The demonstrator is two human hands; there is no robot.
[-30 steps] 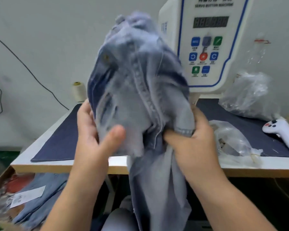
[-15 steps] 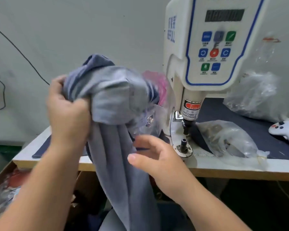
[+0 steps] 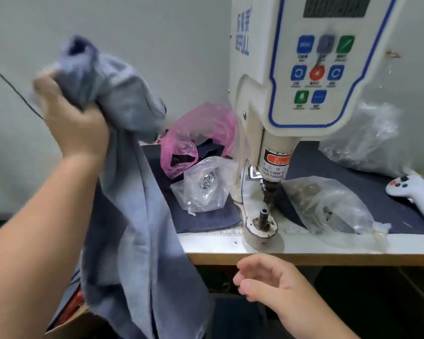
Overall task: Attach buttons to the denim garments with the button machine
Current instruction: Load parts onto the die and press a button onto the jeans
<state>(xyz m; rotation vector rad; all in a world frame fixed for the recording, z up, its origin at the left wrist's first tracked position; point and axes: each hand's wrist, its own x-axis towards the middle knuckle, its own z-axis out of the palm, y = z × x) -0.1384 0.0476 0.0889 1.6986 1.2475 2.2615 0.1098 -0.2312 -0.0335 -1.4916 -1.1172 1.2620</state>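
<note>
My left hand (image 3: 69,118) grips a bunched light-blue denim garment (image 3: 132,204), raised at the left; the cloth hangs down past the table's front edge. My right hand (image 3: 264,282) hovers below the table edge with loosely curled fingers, holding nothing. The white button machine (image 3: 291,69) stands at the centre right, its lower die post (image 3: 263,214) bare on the round base. A clear bag of metal button parts (image 3: 203,187) lies left of the die. Another clear bag of buttons (image 3: 328,204) lies right of it.
A pink plastic bag (image 3: 198,133) sits behind the left clear bag. A dark denim mat (image 3: 206,218) covers the table (image 3: 328,250). A white handheld controller (image 3: 416,194) lies at the far right, a large crumpled clear bag (image 3: 367,138) behind it. A cardboard box (image 3: 69,321) sits low left.
My right hand let go of the garment and dropped below the table edge. My left hand swung the bunched denim up and to the left, uncovering the machine's die and the bags.
</note>
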